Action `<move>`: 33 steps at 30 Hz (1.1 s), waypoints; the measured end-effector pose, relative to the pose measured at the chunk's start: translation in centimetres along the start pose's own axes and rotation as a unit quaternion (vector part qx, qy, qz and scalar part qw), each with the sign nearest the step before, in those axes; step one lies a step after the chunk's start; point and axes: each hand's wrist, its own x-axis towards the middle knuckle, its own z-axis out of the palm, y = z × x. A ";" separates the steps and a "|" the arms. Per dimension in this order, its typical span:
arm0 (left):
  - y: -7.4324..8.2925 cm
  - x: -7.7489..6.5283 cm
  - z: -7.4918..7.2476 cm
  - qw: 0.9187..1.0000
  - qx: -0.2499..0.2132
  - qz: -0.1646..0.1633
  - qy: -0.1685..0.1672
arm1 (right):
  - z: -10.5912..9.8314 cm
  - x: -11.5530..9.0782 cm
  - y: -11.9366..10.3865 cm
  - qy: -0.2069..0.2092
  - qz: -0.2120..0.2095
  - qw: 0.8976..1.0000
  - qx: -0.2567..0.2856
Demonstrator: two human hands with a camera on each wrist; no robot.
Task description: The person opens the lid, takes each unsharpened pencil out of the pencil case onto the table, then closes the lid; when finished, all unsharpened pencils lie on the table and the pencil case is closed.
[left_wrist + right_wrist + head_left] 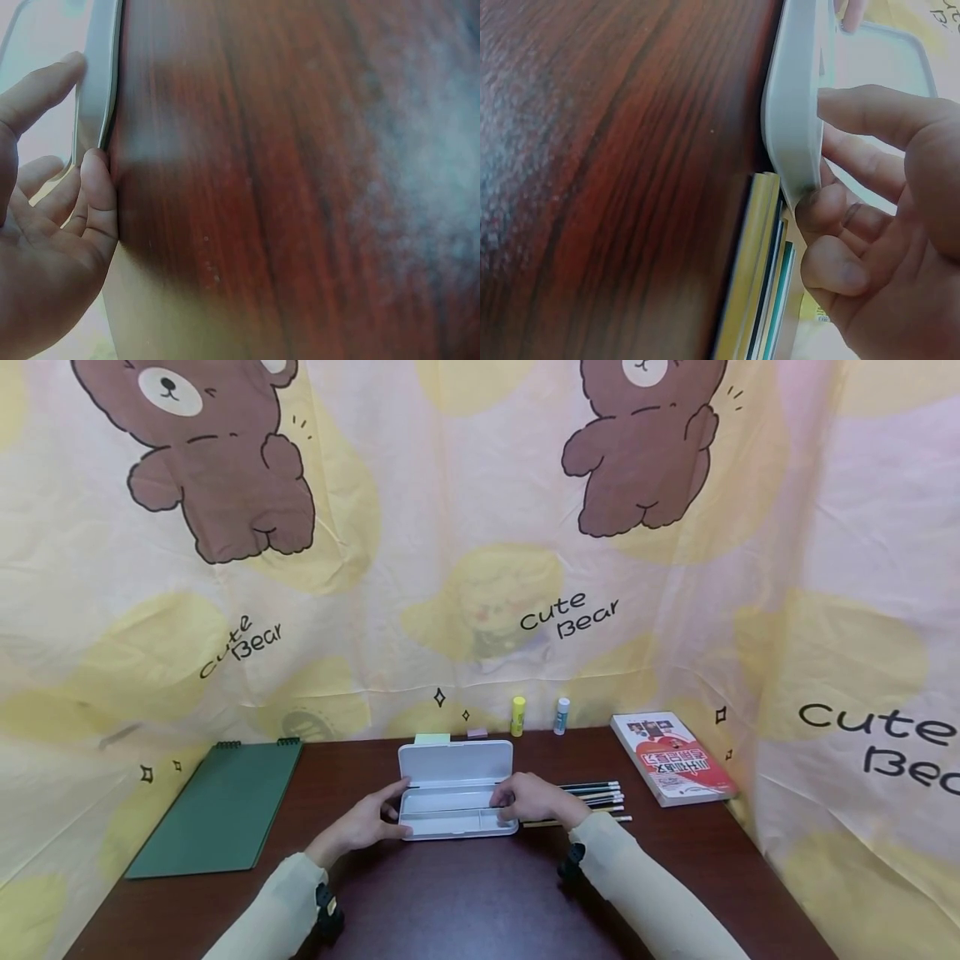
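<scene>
A white pencil case (456, 764) stands on the table with its lid raised at the back and its divided tray facing up. My left hand (367, 818) grips its left end, thumb at the front corner and index finger near the back corner. At the right end, my right hand (528, 799) holds the end wall with curled fingers. In the right wrist view, the thumb and a finger reach over the rim of the case (791, 105), while other fingers bend against the outside. Several pencils (600, 795) lie just right of the case, partly hidden by the right hand.
A green spiral pad (217, 810) lies at left, a book (671, 758) at back right. Behind the case stand a yellow glue stick (518, 717), a white-and-blue one (562, 717), and small green (432, 739) and pink (477, 733) pieces. A printed curtain (450, 527) hangs behind.
</scene>
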 end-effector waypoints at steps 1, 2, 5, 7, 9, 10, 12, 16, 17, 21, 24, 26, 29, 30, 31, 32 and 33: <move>0.0 0.0 0.0 1.000 0.001 0.001 0.000 | 0.0 0.0 0.0 0.003 -0.003 1.000 0.001; 0.0 0.0 0.0 1.000 0.000 0.000 0.000 | 0.0 0.0 0.1 0.007 -0.006 1.000 0.000; 0.0 0.0 -0.1 1.000 -0.003 -0.003 0.000 | -0.1 0.0 0.2 0.018 -0.013 1.000 0.005; 0.1 0.0 -0.1 1.000 -0.005 -0.003 0.000 | -0.2 0.1 0.2 0.022 -0.015 1.000 0.005; 0.0 0.1 -0.1 1.000 -0.005 -0.002 -0.001 | -0.3 0.0 0.3 0.020 -0.014 1.000 0.005; 0.0 0.1 -0.1 1.000 -0.004 -0.001 -0.001 | -0.3 0.1 0.3 0.018 -0.013 1.000 0.002; 0.1 0.1 -0.1 1.000 -0.005 0.002 -0.002 | -0.3 0.1 0.3 0.018 -0.016 1.000 -0.002; 0.2 0.0 -0.2 1.000 -0.004 0.002 -0.002 | -0.3 0.1 0.2 0.016 -0.014 1.000 0.001; 0.2 0.0 -0.2 1.000 -0.004 0.001 -0.002 | -0.3 0.1 0.1 0.016 -0.011 1.000 0.002; 0.1 0.1 -0.2 1.000 -0.002 -0.003 0.001 | -0.3 0.2 0.1 0.022 -0.007 1.000 0.005; 0.1 0.1 -0.1 1.000 -0.003 -0.004 0.003 | -0.2 0.2 0.0 0.031 -0.006 0.999 0.008; 0.0 0.1 -0.1 1.000 -0.001 -0.001 0.003 | -0.1 0.2 0.1 0.037 -0.002 0.999 0.012; 0.0 0.0 -0.1 1.000 0.001 0.001 0.000 | -0.2 0.1 0.2 0.048 -0.004 0.999 0.018; 0.0 0.0 -0.1 1.000 0.001 0.001 0.001 | -0.2 0.0 0.2 0.053 -0.007 0.998 0.019; 0.0 0.0 -0.1 1.000 0.001 0.001 0.001 | -0.2 -0.1 0.3 0.056 -0.008 0.998 0.019; 0.0 0.0 0.0 1.000 0.001 0.001 0.002 | -0.3 -0.2 0.4 0.061 -0.013 0.998 0.016; 0.0 -0.1 0.0 1.000 -0.001 -0.001 0.001 | -0.3 -0.3 0.6 0.066 -0.018 0.998 0.015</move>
